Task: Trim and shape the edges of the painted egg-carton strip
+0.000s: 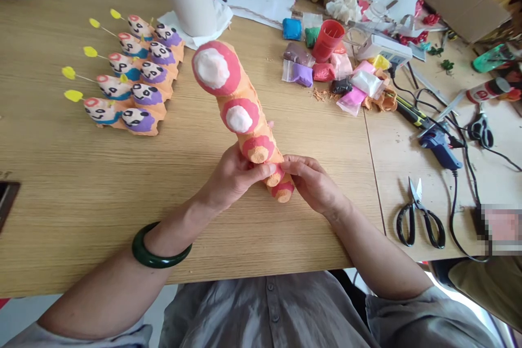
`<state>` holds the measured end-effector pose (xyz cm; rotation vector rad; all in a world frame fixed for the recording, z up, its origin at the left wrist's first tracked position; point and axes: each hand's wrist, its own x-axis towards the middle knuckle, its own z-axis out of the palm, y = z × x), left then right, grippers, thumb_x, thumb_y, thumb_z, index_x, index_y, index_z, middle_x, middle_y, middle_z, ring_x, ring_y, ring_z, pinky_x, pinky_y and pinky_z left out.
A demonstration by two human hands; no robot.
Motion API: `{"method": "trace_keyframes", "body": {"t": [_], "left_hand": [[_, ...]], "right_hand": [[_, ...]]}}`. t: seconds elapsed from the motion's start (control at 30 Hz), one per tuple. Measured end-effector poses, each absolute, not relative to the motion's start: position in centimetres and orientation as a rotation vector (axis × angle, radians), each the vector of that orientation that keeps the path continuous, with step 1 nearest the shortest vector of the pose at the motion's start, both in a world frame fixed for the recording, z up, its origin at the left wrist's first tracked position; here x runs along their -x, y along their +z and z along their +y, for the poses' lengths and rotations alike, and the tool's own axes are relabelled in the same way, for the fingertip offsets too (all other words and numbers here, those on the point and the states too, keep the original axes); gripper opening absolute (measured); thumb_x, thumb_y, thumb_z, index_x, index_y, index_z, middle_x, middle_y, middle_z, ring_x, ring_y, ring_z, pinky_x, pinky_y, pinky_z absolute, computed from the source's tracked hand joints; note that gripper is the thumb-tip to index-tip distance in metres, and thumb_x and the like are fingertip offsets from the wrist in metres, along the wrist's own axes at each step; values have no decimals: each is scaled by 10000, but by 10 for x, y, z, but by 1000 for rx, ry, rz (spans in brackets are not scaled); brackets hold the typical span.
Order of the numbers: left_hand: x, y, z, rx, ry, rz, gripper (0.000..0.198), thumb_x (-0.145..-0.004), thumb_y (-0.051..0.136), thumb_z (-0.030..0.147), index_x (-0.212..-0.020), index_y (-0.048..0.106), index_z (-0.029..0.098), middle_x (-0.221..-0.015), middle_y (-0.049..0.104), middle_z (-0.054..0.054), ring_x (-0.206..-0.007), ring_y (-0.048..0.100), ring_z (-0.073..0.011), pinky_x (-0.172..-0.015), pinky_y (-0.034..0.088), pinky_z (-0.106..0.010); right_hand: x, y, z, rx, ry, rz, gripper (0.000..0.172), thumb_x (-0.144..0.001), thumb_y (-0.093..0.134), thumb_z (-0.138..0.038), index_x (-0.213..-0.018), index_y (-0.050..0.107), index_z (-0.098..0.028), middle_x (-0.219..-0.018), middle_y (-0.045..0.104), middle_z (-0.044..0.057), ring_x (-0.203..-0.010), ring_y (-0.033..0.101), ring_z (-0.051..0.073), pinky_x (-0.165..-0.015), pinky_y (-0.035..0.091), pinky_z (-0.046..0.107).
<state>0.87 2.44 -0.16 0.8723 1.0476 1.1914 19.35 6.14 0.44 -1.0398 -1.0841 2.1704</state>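
A wooden table (81,217) fills most of the view, with a painted egg-carton strip (240,109) near its middle, held up at a slant above the tabletop. The strip is orange, with pink rings around white and orange centres. The left hand (234,176) curls closely around its lower part, fingers and thumb firmly holding it. The right hand (312,185) grips the same part from the other side, fingertips pressed against the orange surface near the lower end. A dark green bangle (161,244) circles the left wrist. Left of the strip stand two rows of panda-faced egg-carton figures (130,70). Beyond it lie packets of coloured clay (314,60) beside a red cup (328,41). To its right sit a blue glue gun (438,147) and black-handled scissors (420,223).
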Motion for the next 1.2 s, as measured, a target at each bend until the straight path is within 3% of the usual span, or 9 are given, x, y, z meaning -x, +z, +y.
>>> {"method": "trace_keyframes", "body": {"t": [0.17,0.27,0.43,0.6,0.73,0.9,1.03,1.2], "left_hand": [[-11,-1,24,-766,1124,1100,678,-779,831,368,-1420,641,253,-972,698,5,-1007,652,-221,-964,511,-384],[-13,0,23,-734,1155,1144,732,-701,865,325,-1389,642,217,-896,675,12,-927,639,-206,-939,502,-381],[-15,2,21,-745,1195,1137,743,-700,845,280,-1405,620,210,-849,640,28,-879,608,-186,-919,486,-363],[-12,3,21,-781,1168,1014,376,-805,786,342,-1167,731,254,-987,681,-1,-1002,599,-207,-939,464,-341],[-9,2,25,-741,1189,956,160,-807,747,288,-948,736,215,-855,622,-3,-787,505,-155,-710,439,-279],[-6,1,31,-570,1063,924,160,-756,776,292,-840,717,169,-760,556,-4,-702,439,-122,-594,392,-233],[-6,-1,32,-507,1002,915,279,-767,815,398,-743,683,154,-737,534,-11,-710,461,-119,-579,406,-214],[-5,-4,32,-517,975,920,351,-675,935,415,-734,719,143,-706,528,0,-671,436,-97,-538,363,-195]], "right_hand": [[-194,5,58,1036,2120,-1166,241,-880,749,-405,-748,734,-204,-769,710,-2,-729,616,147,-764,493,289],[-194,3,56,1014,2111,-1232,234,-924,692,-401,-805,767,-214,-826,739,11,-830,662,178,-865,506,314],[-192,0,55,1066,2116,-1150,271,-888,734,-454,-808,804,-205,-755,744,21,-788,668,170,-719,509,275],[-191,-2,59,974,2239,-930,284,-814,856,-466,-764,788,-195,-727,752,0,-685,669,131,-686,532,244],[-192,-5,64,958,2243,-808,260,-808,855,-442,-802,788,-191,-737,767,15,-753,722,178,-794,586,298],[-192,-7,68,961,2260,-714,218,-868,775,-421,-889,775,-203,-830,790,34,-863,746,222,-853,623,348],[-191,-7,71,988,2211,-647,129,-899,716,-355,-873,740,-231,-814,776,13,-811,729,201,-795,641,320],[-190,-6,72,971,2255,-670,147,-920,675,-346,-903,728,-210,-803,772,28,-830,732,212,-818,648,331]]}}
